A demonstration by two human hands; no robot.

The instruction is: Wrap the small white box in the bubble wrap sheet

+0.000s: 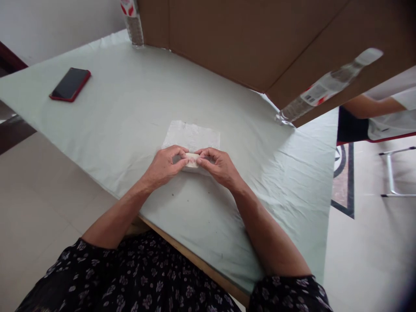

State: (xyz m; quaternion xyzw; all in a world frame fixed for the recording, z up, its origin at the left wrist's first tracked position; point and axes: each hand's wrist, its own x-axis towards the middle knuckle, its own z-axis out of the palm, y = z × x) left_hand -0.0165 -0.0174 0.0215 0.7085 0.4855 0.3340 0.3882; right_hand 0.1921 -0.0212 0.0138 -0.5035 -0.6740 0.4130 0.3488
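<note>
A white paper napkin (192, 135) lies flat on the pale green tablecloth (130, 112) in front of me. Its near edge is folded or rolled up into a small wad (192, 160). My left hand (166, 164) pinches the wad's left end with curled fingers. My right hand (217, 166) pinches its right end the same way. The two hands meet fingertip to fingertip over the napkin's near edge. What lies under the fingers is hidden.
A red-cased phone (70, 84) lies face up at the far left. A large cardboard box (253, 39) stands at the back. One plastic bottle (133, 21) stands by its left corner, another (325, 89) at the right. Another person's arm (370, 106) shows at far right.
</note>
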